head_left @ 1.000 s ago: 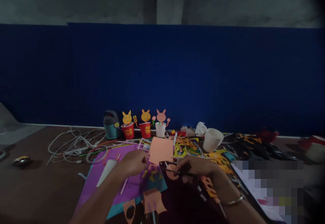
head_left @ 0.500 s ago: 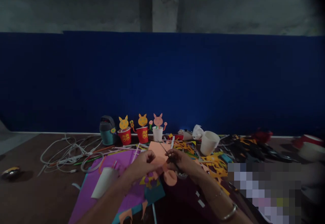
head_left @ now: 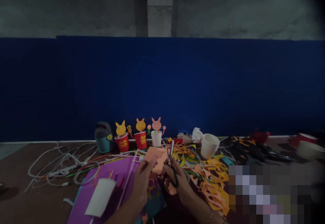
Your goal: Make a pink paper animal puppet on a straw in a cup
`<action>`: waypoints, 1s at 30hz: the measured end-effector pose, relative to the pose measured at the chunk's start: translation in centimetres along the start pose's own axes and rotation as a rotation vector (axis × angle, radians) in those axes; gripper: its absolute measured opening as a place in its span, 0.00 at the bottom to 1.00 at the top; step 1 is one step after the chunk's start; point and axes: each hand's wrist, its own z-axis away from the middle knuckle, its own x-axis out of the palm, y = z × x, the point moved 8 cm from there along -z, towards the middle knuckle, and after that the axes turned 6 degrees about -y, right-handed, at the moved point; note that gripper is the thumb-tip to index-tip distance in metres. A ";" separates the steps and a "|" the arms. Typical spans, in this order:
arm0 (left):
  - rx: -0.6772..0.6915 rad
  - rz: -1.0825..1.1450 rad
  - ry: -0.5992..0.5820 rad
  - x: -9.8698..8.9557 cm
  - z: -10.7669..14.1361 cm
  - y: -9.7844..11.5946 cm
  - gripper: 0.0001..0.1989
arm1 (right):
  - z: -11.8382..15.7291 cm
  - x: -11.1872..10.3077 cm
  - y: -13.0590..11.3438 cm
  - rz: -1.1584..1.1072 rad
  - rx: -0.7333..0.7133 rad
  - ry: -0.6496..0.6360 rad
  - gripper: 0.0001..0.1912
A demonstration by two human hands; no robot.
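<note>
My right hand (head_left: 177, 178) has its fingers in the handles of dark-handled scissors (head_left: 174, 176), whose blades point up and away from me. Just left of it, my left hand (head_left: 143, 176) pinches a peach-coloured paper sheet (head_left: 154, 156) by its near edge. Part of the sheet is hidden behind my fingers. A rounded peach paper piece (head_left: 171, 189) shows under my right hand, mostly covered by it. On the purple sheet (head_left: 101, 169) to the left lies a white paper cup (head_left: 101, 197) on its side, near my left forearm.
Along the back stand two red cups (head_left: 122, 142) and a white cup (head_left: 156, 138) with paper animal faces, beside a teal bottle (head_left: 103, 141). White cables (head_left: 58, 169) tangle at left. Orange paper scraps (head_left: 215, 183) and an upright white cup (head_left: 210, 146) are at right.
My left hand has turned more upright around the peach sheet. The scissors have swung so their blades point more directly away. The rounded peach piece is now more hidden. The view has shifted slightly.
</note>
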 end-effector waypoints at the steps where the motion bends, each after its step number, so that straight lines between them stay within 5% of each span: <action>1: 0.018 0.001 -0.002 -0.1 -0.1 0.2 0.16 | 0.2 0.6 0.4 0.012 -0.001 -0.049 0.21; 8: 0.032 -0.023 -0.030 0.1 0.1 0.0 0.14 | 1.0 3.2 0.4 0.092 -0.081 -0.259 0.18; 30: -0.022 0.018 -0.088 0.5 -0.3 -1.6 0.12 | 0.6 2.1 1.2 0.085 -0.124 -0.242 0.16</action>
